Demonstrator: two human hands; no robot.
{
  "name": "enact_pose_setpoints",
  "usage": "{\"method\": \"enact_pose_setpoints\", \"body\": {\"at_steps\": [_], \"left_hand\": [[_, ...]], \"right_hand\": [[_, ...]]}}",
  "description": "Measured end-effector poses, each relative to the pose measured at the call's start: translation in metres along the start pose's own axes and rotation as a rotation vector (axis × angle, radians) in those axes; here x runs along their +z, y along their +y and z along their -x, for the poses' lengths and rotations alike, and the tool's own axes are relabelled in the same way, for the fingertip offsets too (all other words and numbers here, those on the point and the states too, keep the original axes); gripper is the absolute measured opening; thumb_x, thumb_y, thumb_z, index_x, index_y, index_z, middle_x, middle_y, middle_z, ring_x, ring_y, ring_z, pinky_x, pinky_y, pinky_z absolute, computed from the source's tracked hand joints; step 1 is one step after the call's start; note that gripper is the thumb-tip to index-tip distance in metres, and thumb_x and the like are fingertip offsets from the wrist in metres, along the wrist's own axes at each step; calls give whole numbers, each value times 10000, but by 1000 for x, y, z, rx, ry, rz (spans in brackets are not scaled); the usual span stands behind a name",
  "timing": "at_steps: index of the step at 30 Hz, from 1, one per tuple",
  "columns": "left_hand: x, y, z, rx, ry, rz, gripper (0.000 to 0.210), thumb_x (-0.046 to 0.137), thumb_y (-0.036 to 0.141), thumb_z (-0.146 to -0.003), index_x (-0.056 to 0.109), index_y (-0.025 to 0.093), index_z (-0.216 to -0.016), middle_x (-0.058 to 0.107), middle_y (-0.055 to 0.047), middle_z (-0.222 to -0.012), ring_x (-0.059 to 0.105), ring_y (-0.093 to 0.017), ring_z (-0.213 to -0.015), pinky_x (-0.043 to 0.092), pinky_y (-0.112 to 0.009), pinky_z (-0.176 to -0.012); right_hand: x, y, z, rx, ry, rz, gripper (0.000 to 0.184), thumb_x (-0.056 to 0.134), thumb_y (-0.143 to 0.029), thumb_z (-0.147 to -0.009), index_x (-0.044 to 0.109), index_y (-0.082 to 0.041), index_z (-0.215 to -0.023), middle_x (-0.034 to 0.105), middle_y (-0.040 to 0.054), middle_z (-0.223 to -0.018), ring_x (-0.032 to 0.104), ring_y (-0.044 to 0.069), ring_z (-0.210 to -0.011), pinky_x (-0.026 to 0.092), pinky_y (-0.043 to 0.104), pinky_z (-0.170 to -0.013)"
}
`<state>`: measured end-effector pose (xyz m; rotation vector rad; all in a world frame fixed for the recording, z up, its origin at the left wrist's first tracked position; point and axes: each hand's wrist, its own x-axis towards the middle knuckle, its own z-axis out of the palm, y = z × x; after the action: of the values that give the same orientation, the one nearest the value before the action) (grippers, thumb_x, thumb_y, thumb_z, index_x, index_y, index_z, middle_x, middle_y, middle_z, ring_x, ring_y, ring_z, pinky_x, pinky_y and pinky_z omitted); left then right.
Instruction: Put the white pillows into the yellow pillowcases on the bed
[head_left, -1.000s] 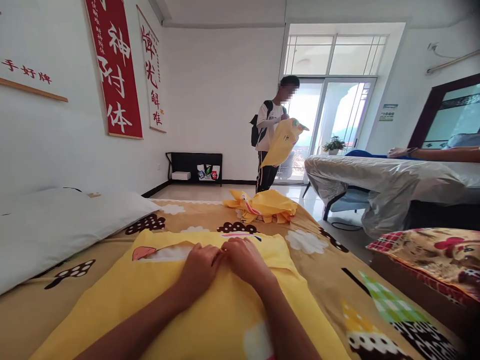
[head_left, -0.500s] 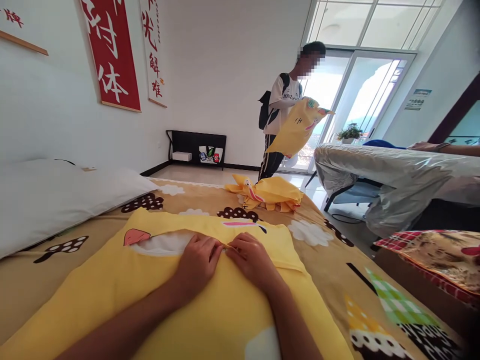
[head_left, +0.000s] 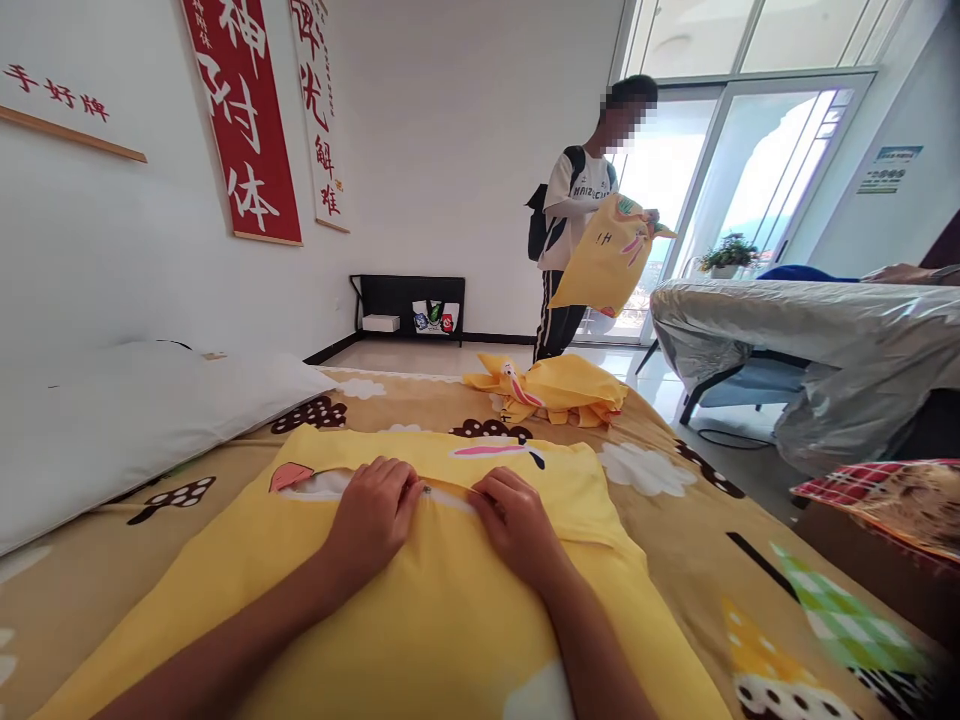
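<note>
Head view: a yellow pillowcase is lying on a brown patterned sheet, spreading from the near edge towards the middle; white filling is showing through its slit; the left hand is pinching fabric at the slit, its grip closing on the cloth beside a small metal bit; the right hand is grasping the slit's edge farther right, fingers bent; which lip the left grip is holding, I cannot tell; a crumpled yellow cover is lying near the sheet's far edge; a white pillow is resting along the left edge; beyond the far edge, a person is standing, holding another yellow cover.
</note>
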<state>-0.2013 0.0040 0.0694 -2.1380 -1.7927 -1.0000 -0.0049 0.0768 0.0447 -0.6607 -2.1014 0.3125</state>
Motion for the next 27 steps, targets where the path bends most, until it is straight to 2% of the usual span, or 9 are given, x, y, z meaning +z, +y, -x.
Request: {"method": "enact_pose_setpoints", "body": {"at_steps": [11, 18, 27], "left_hand": [[-16, 4, -6, -53, -58, -47, 265, 349, 321, -930, 477, 198, -733, 601, -29, -749, 496, -171, -654, 358, -317, -654], [-33, -17, -1, -185, -48, 27, 249, 408, 359, -886, 492, 193, -722, 595, -28, -704, 516, -170, -645, 357, -297, -613], [-53, -38, 14, -278, -6, -17, 270, 411, 371, -902, 515, 194, -727, 602, -11, -684, 508, -163, -647, 371, -305, -677]], "right_hand": [[-2, -1, 0, -63, 107, 151, 210, 456, -236, -941, 595, -193, -789, 621, 44, -795, 524, 158, -737, 403, 284, -695], [-3, 3, 1, -95, 109, 168, 222, 444, -230, -944, 592, -198, -782, 619, 38, -772, 528, 156, -725, 396, 290, -695], [-1, 4, 2, -116, 103, 155, 223, 452, -254, -949, 583, -200, -777, 615, 32, -766, 528, 158, -713, 391, 284, -678]]}}
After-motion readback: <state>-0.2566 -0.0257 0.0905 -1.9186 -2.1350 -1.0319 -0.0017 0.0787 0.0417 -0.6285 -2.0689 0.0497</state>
